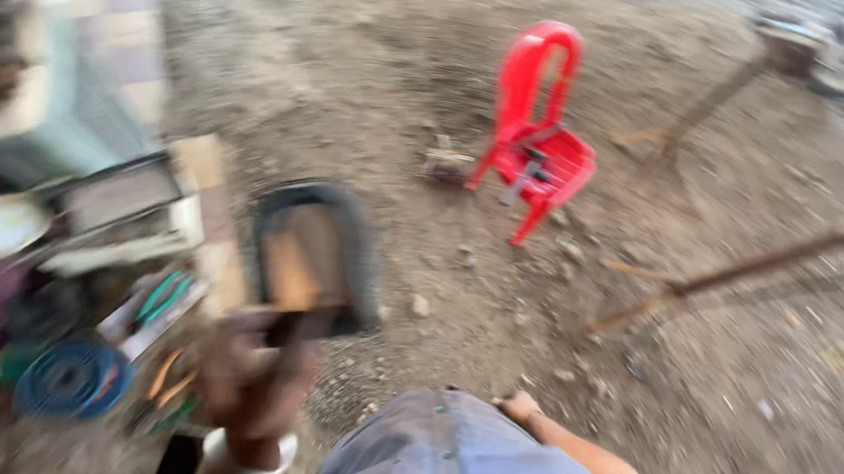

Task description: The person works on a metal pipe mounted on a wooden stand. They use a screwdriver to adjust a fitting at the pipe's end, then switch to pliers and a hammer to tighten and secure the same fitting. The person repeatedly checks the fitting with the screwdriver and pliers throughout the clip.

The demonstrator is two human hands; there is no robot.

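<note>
Left hand (251,374), blurred in the head view, is seen clenched around what seems a dark rounded shield (315,259) raised over gravel ground (430,137), while right hand (519,407), mostly hidden behind the knee, cannot be judged.

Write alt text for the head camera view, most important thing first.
A blurred left hand holds up a dark-framed, shield-like object over dirt ground. A red plastic chair lies tipped ahead, and a cluttered tool tray sits at left. The right hand rests beside a grey-clad knee.
</note>
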